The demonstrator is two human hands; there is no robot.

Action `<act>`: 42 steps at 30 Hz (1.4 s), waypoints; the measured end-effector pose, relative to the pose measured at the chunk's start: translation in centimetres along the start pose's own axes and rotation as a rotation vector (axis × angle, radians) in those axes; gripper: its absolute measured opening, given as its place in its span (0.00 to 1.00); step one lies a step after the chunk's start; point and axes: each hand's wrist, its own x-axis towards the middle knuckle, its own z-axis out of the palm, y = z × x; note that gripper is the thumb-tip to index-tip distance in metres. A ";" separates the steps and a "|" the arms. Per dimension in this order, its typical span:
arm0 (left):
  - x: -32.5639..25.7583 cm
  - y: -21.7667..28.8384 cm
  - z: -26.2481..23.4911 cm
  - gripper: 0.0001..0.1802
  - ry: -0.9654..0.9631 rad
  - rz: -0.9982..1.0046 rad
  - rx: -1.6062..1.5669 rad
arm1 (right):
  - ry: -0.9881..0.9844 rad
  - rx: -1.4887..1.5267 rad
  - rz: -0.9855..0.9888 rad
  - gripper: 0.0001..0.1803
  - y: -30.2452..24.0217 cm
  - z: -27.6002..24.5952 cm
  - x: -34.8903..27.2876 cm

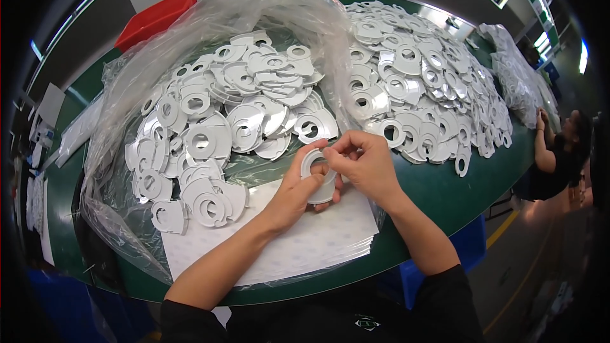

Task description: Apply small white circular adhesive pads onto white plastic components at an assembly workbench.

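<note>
My left hand (297,185) holds a white plastic part with a round hole (325,187), its thumb across the near face and its fingers behind. At the part's upper right rim, my right hand (363,160) has thumb and forefinger pressed together. Whatever lies between those fingertips is hidden or too small to name. Below both hands is a stack of white sheets (279,257) with a faint pale pattern. Beyond them, a pile of similar white ring parts (202,143) lies inside a large clear plastic bag (108,146) with its mouth spread wide.
A second heap of white parts (438,82) spreads over the green table (445,206) to the right. At the far left stands a red bin (155,18). More clear plastic bags (518,79) lie toward the right end, where another person (559,152) works. A blue container (467,248) sits below the table edge.
</note>
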 end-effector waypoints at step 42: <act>0.5 0.0 -0.2 0.45 0.085 0.047 -0.138 | -0.070 -0.160 -0.068 0.10 0.0 -0.9 -0.2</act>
